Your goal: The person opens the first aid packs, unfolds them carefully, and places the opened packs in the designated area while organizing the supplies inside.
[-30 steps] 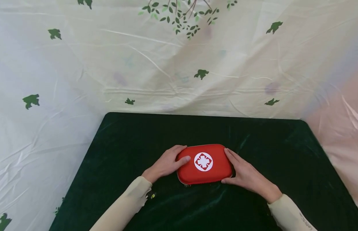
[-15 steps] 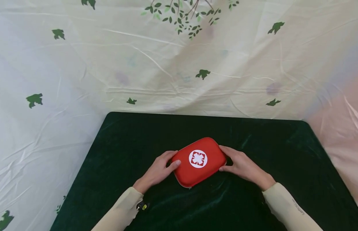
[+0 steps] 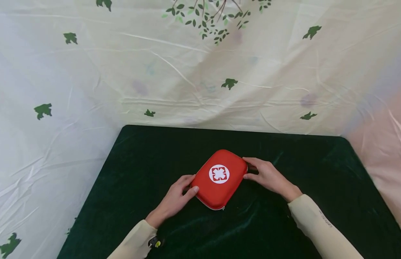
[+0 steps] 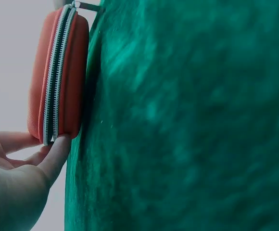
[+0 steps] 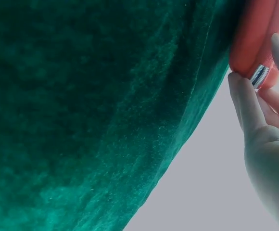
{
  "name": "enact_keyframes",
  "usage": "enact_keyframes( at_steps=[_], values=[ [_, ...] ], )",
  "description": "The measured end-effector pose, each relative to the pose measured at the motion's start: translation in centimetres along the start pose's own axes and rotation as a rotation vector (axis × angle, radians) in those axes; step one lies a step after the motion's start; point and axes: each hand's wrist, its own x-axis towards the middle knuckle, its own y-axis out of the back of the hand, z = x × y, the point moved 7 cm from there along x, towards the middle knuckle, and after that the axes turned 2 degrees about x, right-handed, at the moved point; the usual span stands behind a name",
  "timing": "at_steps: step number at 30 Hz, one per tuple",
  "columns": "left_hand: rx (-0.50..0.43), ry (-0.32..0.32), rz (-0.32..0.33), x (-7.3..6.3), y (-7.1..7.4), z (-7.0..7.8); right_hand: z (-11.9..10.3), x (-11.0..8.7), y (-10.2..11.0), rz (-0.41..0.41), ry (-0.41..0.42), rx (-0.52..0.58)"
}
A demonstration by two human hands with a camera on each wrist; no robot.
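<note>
A red zippered first-aid case with a white round emblem lies turned at a slant on the dark green cloth, in the middle of the head view. My left hand grips its left end, thumb by the near edge and fingers at the side. At the opposite end, my right hand holds the right edge between thumb and fingers. The left wrist view shows the silver zipper running round the side, closed, with a pull tab at the far corner. Both hands' fingertips are right at the case's rim.
A dark green velvet cloth covers the table, slightly wrinkled near the front. Behind it and at the sides hangs pale fabric printed with green leaves. A dark wrist device shows at the left cuff.
The case has turned counterclockwise between both hands, its right end swinging away and its left end coming nearer. The left hand has shifted left and nearer; the right hand has moved slightly left and away.
</note>
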Motion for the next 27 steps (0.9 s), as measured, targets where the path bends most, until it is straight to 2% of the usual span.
enact_keyframes(
  at_steps=[13, 18, 27],
  values=[
    [-0.044, 0.019, -0.035, -1.4, -1.4, 0.0, 0.0, 1.8, -0.6, -0.016, 0.041, -0.027],
    [-0.066, 0.058, -0.062, -2.0, -1.9, 0.0, -0.2, 2.4, -0.7, -0.032, 0.042, -0.004],
    [-0.088, 0.062, -0.094, -2.7, -2.3, -0.1, -0.5, 3.2, -0.9, -0.049, 0.032, 0.030]
  ],
)
